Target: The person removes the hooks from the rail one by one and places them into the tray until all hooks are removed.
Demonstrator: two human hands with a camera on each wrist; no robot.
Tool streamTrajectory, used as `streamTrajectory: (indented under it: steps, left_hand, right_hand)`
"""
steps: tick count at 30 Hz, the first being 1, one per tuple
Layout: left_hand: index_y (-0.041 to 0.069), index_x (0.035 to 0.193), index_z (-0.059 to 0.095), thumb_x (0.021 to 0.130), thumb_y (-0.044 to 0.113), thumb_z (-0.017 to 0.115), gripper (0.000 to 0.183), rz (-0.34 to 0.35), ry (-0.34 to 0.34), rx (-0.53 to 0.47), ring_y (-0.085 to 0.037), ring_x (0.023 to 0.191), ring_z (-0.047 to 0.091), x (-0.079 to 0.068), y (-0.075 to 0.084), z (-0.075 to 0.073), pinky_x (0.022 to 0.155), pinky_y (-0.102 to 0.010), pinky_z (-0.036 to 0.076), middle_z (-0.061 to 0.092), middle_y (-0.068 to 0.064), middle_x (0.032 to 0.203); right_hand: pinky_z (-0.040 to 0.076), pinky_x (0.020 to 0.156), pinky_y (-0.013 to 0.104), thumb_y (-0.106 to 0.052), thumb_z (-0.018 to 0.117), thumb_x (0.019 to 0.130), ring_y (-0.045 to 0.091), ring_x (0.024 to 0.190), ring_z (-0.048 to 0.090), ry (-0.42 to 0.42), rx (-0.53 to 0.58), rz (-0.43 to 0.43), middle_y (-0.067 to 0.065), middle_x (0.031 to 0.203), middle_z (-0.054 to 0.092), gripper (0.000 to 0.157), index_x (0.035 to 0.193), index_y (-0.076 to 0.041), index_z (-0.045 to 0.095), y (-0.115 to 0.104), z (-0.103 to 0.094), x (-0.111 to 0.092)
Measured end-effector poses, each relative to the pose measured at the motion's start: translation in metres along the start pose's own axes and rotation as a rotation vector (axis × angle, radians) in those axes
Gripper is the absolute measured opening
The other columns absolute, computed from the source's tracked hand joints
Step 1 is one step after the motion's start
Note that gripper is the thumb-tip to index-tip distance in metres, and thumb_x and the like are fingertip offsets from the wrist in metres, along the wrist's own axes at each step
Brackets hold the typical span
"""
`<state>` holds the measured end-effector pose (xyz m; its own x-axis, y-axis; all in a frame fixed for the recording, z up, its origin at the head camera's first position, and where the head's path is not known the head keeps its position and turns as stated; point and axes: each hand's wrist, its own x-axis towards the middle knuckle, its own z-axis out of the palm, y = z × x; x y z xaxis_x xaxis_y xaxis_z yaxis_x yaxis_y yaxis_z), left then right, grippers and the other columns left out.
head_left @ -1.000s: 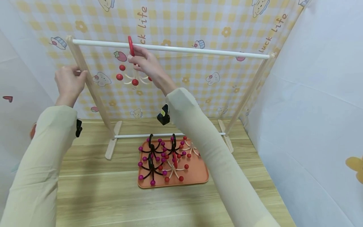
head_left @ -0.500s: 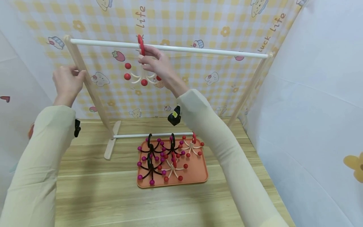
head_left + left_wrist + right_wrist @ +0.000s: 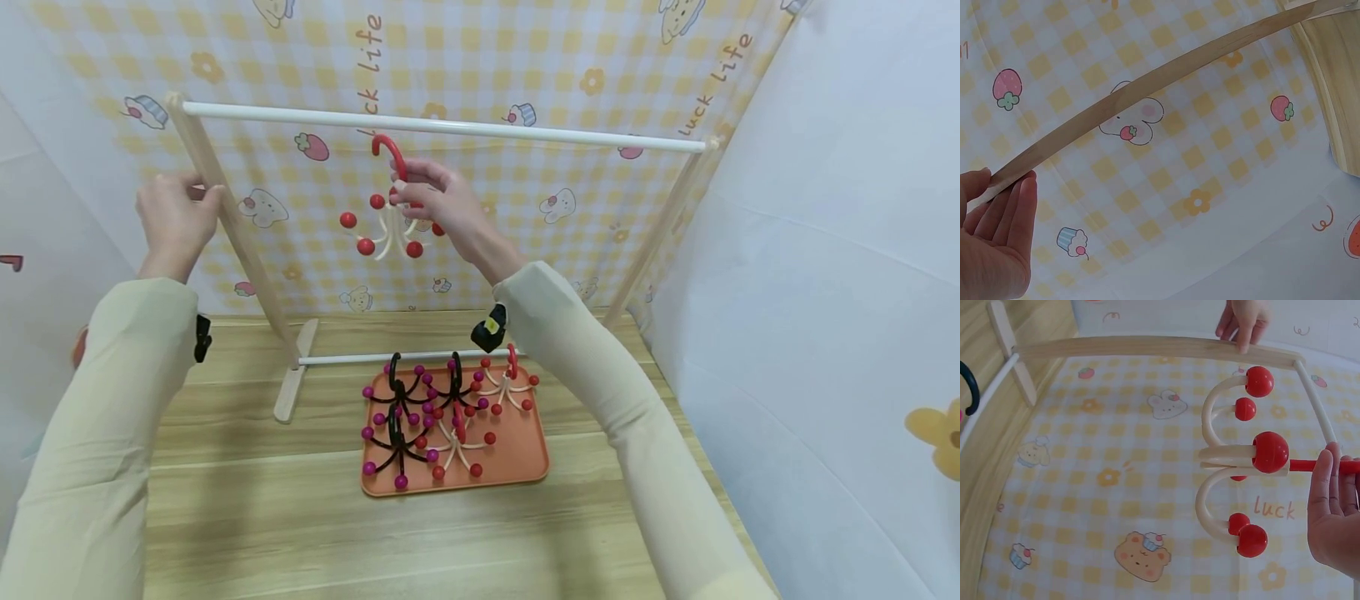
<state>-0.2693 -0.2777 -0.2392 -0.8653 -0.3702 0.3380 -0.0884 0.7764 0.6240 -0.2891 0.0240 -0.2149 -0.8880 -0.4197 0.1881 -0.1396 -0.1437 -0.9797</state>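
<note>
My right hand [image 3: 450, 204] pinches the red hook of a cream multi-arm hanger [image 3: 1229, 454] with red balls on its arm tips. That hanger dangles upright just below the white top rod [image 3: 525, 132] of a rack, its hook apart from the rod in the head view. In the right wrist view the fingers [image 3: 1320, 494] lie along the red stem. My left hand [image 3: 178, 221] holds the rack's wooden left post [image 3: 251, 254] between thumb and fingers, also seen in the left wrist view, where the post [image 3: 1129, 94] crosses diagonally.
An orange tray [image 3: 525, 477] on the wooden table [image 3: 337, 542] bears several hangers: black ones [image 3: 400, 446] with magenta balls and cream ones [image 3: 456, 442] with red balls. Behind it runs the rack's lower rod [image 3: 345, 359]. A checked cloth [image 3: 487, 67] hangs at the back.
The hanger's red hook was over the top rod; it slid right along it, then came off and down below it with my right hand. My left hand keeps its grip on the post.
</note>
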Motion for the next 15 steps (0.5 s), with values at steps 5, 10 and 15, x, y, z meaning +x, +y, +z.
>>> streamTrajectory:
  steps: [5, 10, 15]
  left_hand:
    - [0.001, 0.12, 0.051, 0.09, 0.024, 0.042, 0.04, -0.008, -0.01, -0.014, -0.033, 0.11, 0.046, 0.002, -0.002, 0.0, 0.088, -0.042, 0.038, 0.053, -0.02, 0.113]
    - [0.003, 0.122, 0.05, 0.09, 0.026, 0.041, 0.041, -0.017, -0.019, -0.007, -0.034, 0.106, 0.049, 0.003, -0.002, 0.0, 0.085, -0.043, 0.041, 0.052, -0.019, 0.114]
    - [0.002, 0.122, 0.05, 0.09, 0.026, 0.042, 0.04, -0.013, -0.018, -0.009, -0.034, 0.107, 0.049, 0.004, -0.003, 0.001, 0.086, -0.044, 0.04, 0.052, -0.019, 0.114]
  right_hand:
    - [0.047, 0.076, 0.028, -0.001, 0.054, 0.085, 0.023, 0.088, 0.058, 0.009, 0.0, 0.018, 0.011, 0.102, 0.058, 0.028, 0.114, 0.001, 0.052, 0.013, -0.005, -0.008]
    - [0.047, 0.077, 0.031, -0.003, 0.053, 0.087, 0.025, 0.085, 0.058, 0.025, 0.008, 0.031, 0.019, 0.106, 0.056, 0.025, 0.111, 0.003, 0.052, 0.026, -0.011, -0.016]
    - [0.048, 0.076, 0.032, -0.003, 0.055, 0.086, 0.024, 0.081, 0.058, 0.056, -0.006, 0.066, 0.021, 0.104, 0.057, 0.026, 0.111, 0.005, 0.052, 0.041, -0.017, -0.026]
